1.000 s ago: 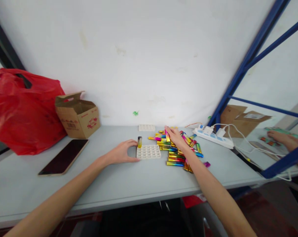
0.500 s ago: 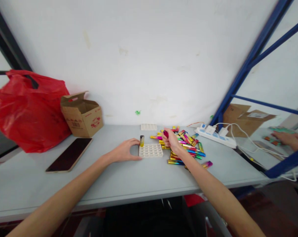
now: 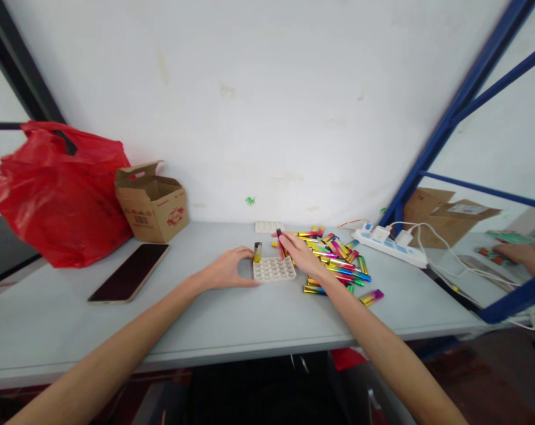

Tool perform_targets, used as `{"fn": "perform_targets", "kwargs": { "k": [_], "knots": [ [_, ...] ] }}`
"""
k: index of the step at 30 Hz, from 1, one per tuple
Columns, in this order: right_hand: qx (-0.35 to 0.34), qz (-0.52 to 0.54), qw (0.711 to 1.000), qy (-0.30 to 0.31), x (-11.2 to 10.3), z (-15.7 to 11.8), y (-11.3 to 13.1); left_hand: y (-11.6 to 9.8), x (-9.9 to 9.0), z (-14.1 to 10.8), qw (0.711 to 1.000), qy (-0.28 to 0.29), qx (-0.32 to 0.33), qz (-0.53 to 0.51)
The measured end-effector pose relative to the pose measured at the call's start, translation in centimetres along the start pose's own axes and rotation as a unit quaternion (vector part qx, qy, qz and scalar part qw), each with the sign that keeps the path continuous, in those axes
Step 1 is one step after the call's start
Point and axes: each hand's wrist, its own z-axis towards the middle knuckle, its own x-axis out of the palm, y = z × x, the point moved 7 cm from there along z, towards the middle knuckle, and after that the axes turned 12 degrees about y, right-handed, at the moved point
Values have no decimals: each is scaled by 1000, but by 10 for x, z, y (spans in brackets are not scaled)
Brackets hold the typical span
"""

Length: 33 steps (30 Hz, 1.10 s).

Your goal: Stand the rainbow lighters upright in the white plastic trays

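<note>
A white tray with rows of holes (image 3: 274, 270) lies on the table in front of me. My left hand (image 3: 229, 268) curves round its left end, thumb at the near corner and fingers at the far one. One yellow lighter with a dark top (image 3: 257, 252) stands upright in the far left corner of the tray. Between the fingertips of my right hand (image 3: 299, 251) is a dark red lighter (image 3: 280, 243), held nearly upright over the tray's far edge. Whether its lower end sits in a hole I cannot tell. Beside that hand lies a heap of shiny coloured lighters (image 3: 345, 268).
A second white tray (image 3: 268, 226) rests against the wall. To the left are a phone (image 3: 130, 273), an open cardboard box (image 3: 155, 206) and a red plastic bag (image 3: 64, 195). A power strip with cables (image 3: 391, 248) lies right, by a blue frame (image 3: 427, 153). Another person's hand (image 3: 513, 254) is beyond.
My right hand has moved left from the heap to the tray, bringing the dark red lighter over its far edge. My left hand keeps its place at the tray.
</note>
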Motion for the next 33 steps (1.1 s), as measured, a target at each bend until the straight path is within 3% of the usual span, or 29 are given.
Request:
{"fn": "perform_targets", "kwargs": {
  "k": [6, 13, 17, 21, 25, 29, 33],
  "knots": [
    [-77, -244, 966, -23, 15, -2, 13, 0, 2, 1, 1000, -9, 3, -2],
    [-55, -266, 962, 22, 28, 1, 4, 1, 3, 1, 1000, -6, 11, -4],
    [-62, -337, 937, 74, 39, 4, -1, -1, 2, 1, 1000, -2, 9, -5],
    [-53, -411, 907, 79, 44, 6, 0, -2, 1, 1, 1000, -4, -1, 2],
    [-42, -423, 902, 75, 45, 5, 5, -3, 0, 0, 1000, -4, -4, 3],
    [-56, -401, 912, 70, 27, 0, 9, -2, 0, 0, 1000, 3, -13, 11],
    [-2, -433, 901, 24, -26, -10, -4, -1, -1, 0, 1000, 5, -18, 19]
  ]
}}
